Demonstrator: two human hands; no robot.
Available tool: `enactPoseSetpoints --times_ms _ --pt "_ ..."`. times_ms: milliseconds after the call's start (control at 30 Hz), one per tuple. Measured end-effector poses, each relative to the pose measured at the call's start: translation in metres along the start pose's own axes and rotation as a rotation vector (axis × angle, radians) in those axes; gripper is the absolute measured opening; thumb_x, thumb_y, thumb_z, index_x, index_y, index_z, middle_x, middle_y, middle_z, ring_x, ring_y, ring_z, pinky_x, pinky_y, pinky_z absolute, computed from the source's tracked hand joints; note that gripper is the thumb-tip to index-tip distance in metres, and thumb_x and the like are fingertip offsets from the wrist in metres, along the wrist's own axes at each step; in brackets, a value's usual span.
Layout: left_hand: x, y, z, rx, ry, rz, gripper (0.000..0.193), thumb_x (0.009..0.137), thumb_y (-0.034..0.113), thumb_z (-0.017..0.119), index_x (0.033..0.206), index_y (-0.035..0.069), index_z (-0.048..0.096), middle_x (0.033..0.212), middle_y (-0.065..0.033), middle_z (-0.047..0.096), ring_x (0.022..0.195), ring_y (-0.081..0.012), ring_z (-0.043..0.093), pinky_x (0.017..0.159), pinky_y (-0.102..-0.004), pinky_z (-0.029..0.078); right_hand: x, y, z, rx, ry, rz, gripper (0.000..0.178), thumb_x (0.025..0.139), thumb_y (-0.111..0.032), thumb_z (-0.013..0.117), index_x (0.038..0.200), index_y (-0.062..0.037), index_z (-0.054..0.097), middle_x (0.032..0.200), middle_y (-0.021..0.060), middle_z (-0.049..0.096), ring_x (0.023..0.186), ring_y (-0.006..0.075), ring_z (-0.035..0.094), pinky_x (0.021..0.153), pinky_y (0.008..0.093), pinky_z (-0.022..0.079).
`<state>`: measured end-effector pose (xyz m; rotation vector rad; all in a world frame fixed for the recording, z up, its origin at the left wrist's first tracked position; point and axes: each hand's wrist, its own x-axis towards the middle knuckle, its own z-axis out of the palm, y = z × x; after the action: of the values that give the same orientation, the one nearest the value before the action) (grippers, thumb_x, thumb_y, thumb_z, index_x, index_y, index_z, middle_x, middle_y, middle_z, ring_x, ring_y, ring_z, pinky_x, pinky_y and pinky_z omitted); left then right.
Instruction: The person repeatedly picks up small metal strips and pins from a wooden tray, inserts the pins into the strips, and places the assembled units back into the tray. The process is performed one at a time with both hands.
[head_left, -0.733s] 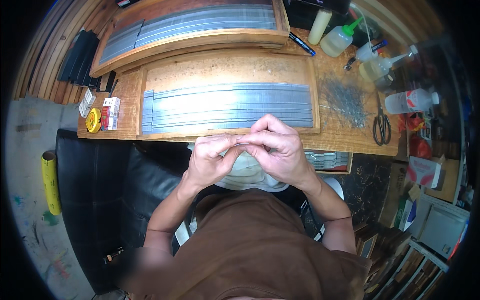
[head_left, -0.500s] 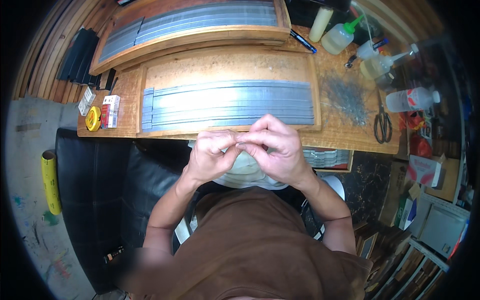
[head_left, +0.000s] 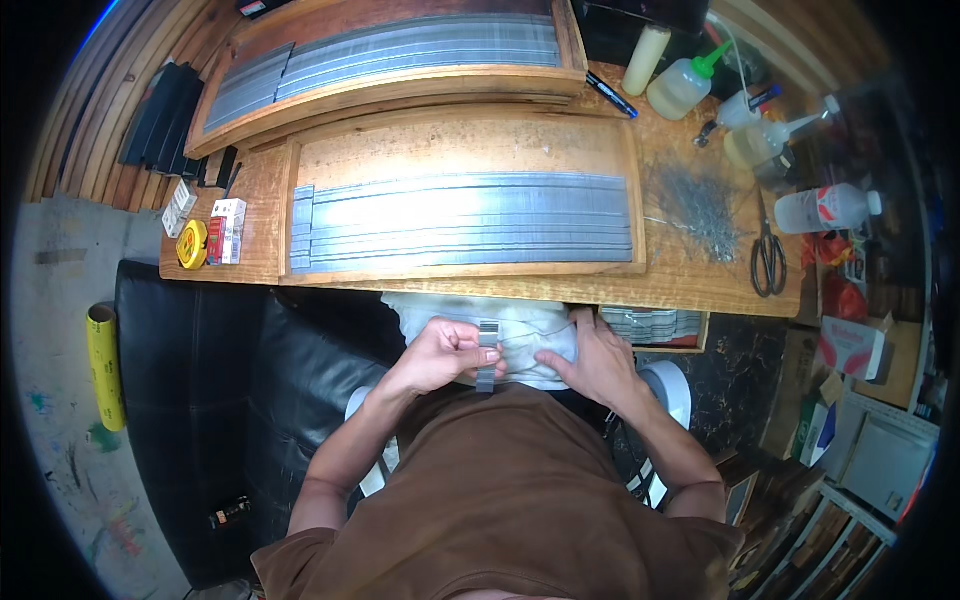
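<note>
My left hand (head_left: 445,352) grips a short grey metal strip (head_left: 487,357), held upright just below the table's front edge. My right hand (head_left: 595,360) rests flat on a white cloth (head_left: 520,330) that lies over my lap, fingers spread and touching the cloth beside the strip. Above both hands a shallow wooden tray (head_left: 460,150) on the workbench holds several long grey metal strips (head_left: 460,220) laid side by side.
A second tray of strips (head_left: 400,55) stands further back. Squeeze bottles (head_left: 685,85), scissors (head_left: 768,255), a pile of thin wires (head_left: 700,205), a yellow tape measure (head_left: 191,243) and small boxes (head_left: 226,230) lie on the bench. Black seat (head_left: 220,400) below.
Both hands were together at the tray's front edge pinching something small. They have dropped toward my lap and parted; the left now holds the strip upright and the right lies on the cloth.
</note>
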<state>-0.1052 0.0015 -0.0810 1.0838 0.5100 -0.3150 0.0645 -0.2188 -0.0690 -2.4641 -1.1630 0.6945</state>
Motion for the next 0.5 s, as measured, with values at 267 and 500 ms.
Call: enactPoseSetpoints --times_ms 267,500 --pt "0.018 -0.019 0.018 -0.018 0.057 0.0 0.009 0.101 0.008 0.07 0.104 0.003 0.077 0.089 -0.0013 0.078 0.068 -0.0017 0.058 0.06 -0.0211 0.043 -0.002 0.007 0.02 0.682 0.067 0.05 0.021 0.087 -0.014 0.084 0.096 -0.0004 0.072 0.095 0.016 0.071 0.08 0.0253 0.071 0.072 0.0374 0.058" --pt "0.022 -0.038 0.028 0.075 0.108 0.049 0.019 0.094 -0.006 0.062 0.079 0.005 0.067 0.065 0.0097 0.054 0.058 0.0008 0.042 0.051 -0.0219 0.032 0.004 -0.01 0.037 0.739 -0.078 -0.442 0.037 0.087 -0.007 0.082 0.123 -0.0068 0.076 0.131 0.0127 0.054 0.102 0.0229 0.058 0.089 0.0318 0.052"
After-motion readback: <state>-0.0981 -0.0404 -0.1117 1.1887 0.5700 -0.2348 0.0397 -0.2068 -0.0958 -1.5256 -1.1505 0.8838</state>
